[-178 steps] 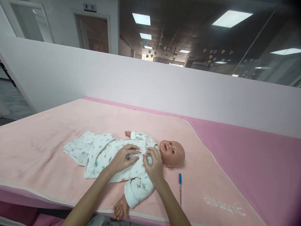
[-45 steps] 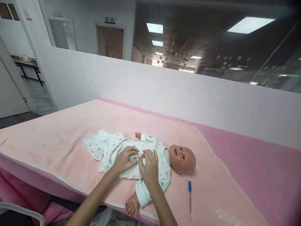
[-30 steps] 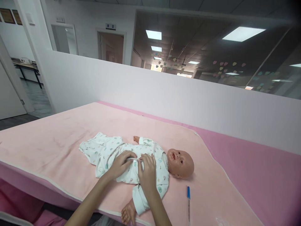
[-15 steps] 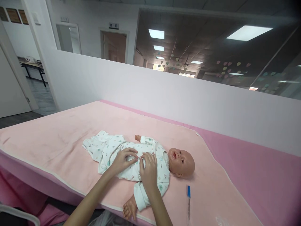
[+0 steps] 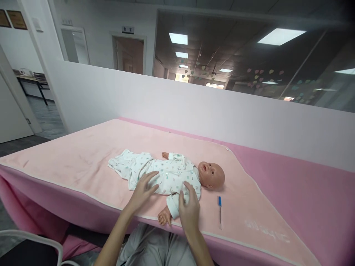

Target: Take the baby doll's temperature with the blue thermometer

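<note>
A baby doll (image 5: 213, 175) lies on its back on a peach mat (image 5: 83, 147), its head toward the right. It wears a white patterned top (image 5: 173, 181) with buttons down the front, which lies closed over the chest. White patterned trousers (image 5: 131, 164) stretch out to the left. My left hand (image 5: 144, 189) is open with fingers curved, near the lower edge of the top. My right hand (image 5: 190, 205) is open too, thumb and fingers apart, over the doll's near sleeve (image 5: 173, 205). Neither hand holds anything.
A blue-capped pen (image 5: 220, 212) lies on the mat right of the doll. Pink cloth (image 5: 291, 159) covers the table under the mat. A white half wall (image 5: 194, 107) runs behind. At the lower left stands a chair (image 5: 30, 240).
Both hands have come off the front of the top and moved apart, toward me, with their fingers opened. The camera view has shifted, and more of my lap shows.
</note>
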`<state>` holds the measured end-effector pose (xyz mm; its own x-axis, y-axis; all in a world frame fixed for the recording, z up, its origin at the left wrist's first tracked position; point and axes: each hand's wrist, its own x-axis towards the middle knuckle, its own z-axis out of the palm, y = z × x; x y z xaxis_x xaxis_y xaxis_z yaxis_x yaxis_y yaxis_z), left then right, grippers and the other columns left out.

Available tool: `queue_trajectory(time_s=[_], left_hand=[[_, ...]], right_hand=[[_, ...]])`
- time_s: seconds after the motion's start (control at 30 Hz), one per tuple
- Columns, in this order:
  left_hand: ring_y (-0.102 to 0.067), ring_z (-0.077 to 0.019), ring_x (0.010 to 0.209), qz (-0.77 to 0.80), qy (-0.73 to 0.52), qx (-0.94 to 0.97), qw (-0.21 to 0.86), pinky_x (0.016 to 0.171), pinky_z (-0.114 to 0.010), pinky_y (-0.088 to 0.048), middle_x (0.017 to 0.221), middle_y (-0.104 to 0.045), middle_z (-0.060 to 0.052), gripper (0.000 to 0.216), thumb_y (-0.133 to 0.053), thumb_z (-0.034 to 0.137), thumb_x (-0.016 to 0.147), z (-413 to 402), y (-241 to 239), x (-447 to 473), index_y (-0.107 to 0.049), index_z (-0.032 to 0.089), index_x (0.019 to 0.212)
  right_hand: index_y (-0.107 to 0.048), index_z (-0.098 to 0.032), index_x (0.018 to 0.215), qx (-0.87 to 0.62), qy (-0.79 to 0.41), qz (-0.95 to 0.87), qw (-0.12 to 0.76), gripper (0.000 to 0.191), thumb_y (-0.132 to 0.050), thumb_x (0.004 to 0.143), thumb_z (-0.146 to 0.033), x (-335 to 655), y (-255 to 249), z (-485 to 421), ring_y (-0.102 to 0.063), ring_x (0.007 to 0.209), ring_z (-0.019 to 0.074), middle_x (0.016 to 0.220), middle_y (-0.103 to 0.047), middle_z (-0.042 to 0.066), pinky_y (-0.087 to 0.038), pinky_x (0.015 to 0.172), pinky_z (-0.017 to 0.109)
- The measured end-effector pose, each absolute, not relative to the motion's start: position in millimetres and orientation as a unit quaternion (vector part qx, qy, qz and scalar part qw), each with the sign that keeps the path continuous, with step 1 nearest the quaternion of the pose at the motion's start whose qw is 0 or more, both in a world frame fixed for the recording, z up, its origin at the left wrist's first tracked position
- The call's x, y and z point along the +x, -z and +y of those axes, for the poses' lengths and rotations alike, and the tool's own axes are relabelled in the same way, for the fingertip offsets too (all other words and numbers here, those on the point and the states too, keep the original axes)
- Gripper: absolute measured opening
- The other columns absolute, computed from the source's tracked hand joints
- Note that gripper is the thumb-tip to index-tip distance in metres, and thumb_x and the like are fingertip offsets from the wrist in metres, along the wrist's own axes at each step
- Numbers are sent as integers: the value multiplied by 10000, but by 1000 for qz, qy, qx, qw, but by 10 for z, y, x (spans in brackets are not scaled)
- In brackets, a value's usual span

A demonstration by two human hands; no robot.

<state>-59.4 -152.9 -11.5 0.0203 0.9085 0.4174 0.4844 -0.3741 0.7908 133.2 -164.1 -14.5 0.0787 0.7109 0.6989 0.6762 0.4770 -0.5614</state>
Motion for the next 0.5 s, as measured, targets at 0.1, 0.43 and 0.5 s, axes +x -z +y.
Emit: queue_trajectory(time_s=[0.1,0.43,0.5], left_hand=[[-401,-216,1209,545,-508,622,238,1001,-368,-341,1289,-460,-63,431,-513,373,822,-1891,279,-690,-450,247,1229],[-527,-265,1071,555,-571,529,293,931,-416,-411,1129,-591,-100,387,-520,436,770,-1927,260,-886,-590,166,1039],[-544,-255,1043,544,-568,554,272,910,-401,-429,1098,-605,-92,364,-505,429,780,-1955,262,-803,-599,170,1018]], right_hand=[[-550,-168,1041,-566,26,-619,544,260,-436,844,-292,1597,440,-2184,-557,1027,240,1024,-627,98,-470,797,341],[-630,-167,867,-696,96,-494,513,353,-447,789,-458,2407,597,-2709,-622,832,247,884,-672,85,-474,704,320],[-623,-168,876,-709,84,-491,500,393,-415,790,-490,2432,549,-2673,-611,838,254,901,-662,90,-465,704,332]])
